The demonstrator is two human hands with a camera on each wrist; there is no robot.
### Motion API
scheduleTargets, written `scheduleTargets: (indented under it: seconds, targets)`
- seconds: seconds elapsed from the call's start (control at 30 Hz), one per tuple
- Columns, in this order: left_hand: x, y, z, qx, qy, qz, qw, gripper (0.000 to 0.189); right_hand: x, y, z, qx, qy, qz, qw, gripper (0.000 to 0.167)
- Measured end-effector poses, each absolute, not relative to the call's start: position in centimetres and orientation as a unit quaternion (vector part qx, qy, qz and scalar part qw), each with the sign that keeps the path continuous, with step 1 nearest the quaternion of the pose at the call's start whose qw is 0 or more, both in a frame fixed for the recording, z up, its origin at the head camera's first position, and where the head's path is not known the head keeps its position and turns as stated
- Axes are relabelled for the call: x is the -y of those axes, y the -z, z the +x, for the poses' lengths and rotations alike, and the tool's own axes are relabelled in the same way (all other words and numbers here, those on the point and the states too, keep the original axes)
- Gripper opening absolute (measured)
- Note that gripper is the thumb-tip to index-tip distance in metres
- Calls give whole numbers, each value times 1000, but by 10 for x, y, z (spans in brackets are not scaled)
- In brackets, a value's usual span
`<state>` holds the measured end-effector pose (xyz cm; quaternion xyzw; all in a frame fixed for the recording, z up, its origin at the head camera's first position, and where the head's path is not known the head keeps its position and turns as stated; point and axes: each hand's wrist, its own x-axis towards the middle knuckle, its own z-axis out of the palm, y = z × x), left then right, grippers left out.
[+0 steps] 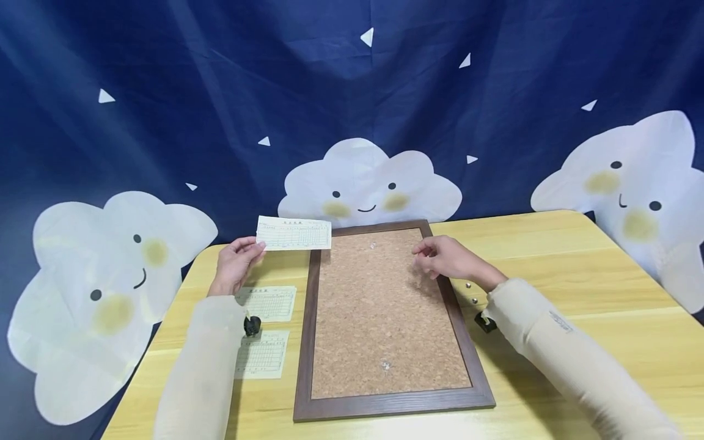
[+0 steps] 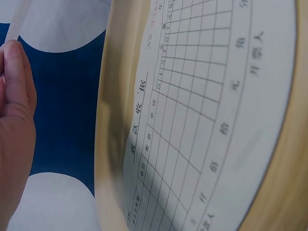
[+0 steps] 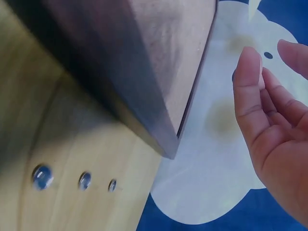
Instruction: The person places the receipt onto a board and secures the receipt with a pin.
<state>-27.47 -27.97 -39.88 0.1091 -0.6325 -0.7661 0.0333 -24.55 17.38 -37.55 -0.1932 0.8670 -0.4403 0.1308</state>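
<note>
My left hand pinches the lower left corner of a printed receipt slip. The slip is raised, and its right end overlaps the upper left corner of the cork board's frame. In the left wrist view, the fingers grip the slip's edge at the far left. The framed cork board lies on the table. Over its upper right side hovers my right hand, fingers loosely bent. The right wrist view shows its thumb and forefinger apart with nothing between them.
Two more receipt slips, one upper and one lower, lie left of the board. Shiny round thumbtacks sit on the table to its right. Small pale spots mark the cork. A blue cloud-patterned curtain hangs behind.
</note>
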Motion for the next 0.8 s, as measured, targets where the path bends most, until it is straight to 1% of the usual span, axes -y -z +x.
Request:
scheduleTargets:
  seconds: [0.23,0.5,0.67,0.8]
  targets:
    - [279,399,-274,640,759,115,33,20,-157,373,-255,-869,444,-179,126,35]
    - [276,399,-275,630,768,112,33,22,-145,373,-262,-866,457,-162,122,36]
    - [273,397,-275,622,774,117,32,22,-140,374,-266,-859,474,-152,122,33]
    - [271,397,-274,623,773,119,28,19,-133,376,-269,-851,489,-151,116,30]
